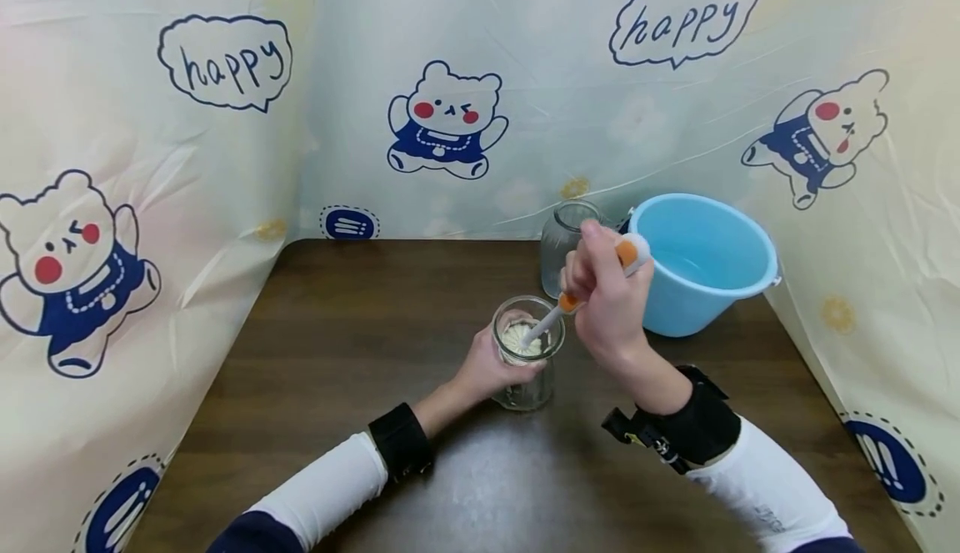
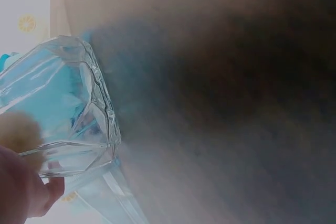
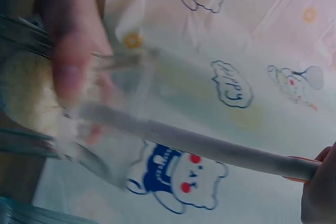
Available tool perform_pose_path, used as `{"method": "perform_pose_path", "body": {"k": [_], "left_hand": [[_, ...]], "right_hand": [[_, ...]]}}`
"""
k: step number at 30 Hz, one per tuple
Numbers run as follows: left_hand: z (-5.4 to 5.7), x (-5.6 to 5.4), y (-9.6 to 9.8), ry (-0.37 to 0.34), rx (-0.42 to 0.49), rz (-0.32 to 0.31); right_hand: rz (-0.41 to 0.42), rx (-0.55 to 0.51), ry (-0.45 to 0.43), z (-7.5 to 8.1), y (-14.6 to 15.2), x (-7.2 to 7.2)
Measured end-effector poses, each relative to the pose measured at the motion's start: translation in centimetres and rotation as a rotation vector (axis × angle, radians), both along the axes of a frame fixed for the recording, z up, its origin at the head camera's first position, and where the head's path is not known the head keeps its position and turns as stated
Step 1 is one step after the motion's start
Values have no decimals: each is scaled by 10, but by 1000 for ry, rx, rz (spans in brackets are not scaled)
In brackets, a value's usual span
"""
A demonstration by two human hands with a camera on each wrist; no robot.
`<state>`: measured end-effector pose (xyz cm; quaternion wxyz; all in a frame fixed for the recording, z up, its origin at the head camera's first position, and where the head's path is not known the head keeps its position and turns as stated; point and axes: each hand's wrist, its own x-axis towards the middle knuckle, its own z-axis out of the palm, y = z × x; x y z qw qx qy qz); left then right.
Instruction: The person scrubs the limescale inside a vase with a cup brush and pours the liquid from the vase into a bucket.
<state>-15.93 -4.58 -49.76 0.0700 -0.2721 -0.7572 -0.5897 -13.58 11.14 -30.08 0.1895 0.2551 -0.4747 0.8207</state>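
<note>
My left hand [image 1: 483,367] grips a clear glass jar [image 1: 525,394] standing over the wooden table, its mouth tipped up toward the head camera. My right hand [image 1: 611,303] is wrapped around the white-and-orange handle of a bottle brush [image 1: 551,319]. Its shaft slants down through the jar's mouth, and the cream-coloured head is inside the glass. In the right wrist view the brush shaft [image 3: 210,150] runs from my right fingers into the jar, with my left hand [image 3: 76,51] around the glass. The left wrist view shows the faceted jar wall [image 2: 100,98] close up.
Behind my right hand stands a second glass jar [image 1: 555,257], partly hidden. Right of it is a light-blue bucket [image 1: 686,311] with its opening upward. The dark wooden table [image 1: 360,311] meets a printed cloth [image 1: 555,128] at the back and sides.
</note>
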Motion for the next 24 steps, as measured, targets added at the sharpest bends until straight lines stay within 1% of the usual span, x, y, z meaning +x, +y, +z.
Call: {"method": "perform_pose_path", "body": {"k": [2,4,6,8,10,12,13,14,18,20,22,24], "left_hand": [[0,0,-1,0,6,5],[-1,0,-2,-3,3,9],[-1,1,-2,-8,8,3],[-1,1,0,-7,14,-3],[-1,1,1,-3,18,-1],[0,2,2,-7,23,5],[3,3,2,-8,22,5],[8,5,1,-8,24,4],[29,15,0,-3,24,-1],[36,18,-1,13,24,-1],[37,19,-1,18,23,3],[37,20,0,12,29,-3]], "right_hand": [[-4,-2,51,6,2,1],[-18,3,76,8,3,1],[-32,15,80,4,3,1],[-48,36,75,-3,1,-1],[-56,63,63,-10,-1,-4],[-56,83,55,-14,-4,-5],[-57,91,56,-14,-5,-6],[-54,95,61,-12,-5,-6],[-54,81,112,3,-4,-2],[-67,81,134,9,-4,0],[-91,88,146,10,-5,1],[-121,113,145,5,-6,1]]}}
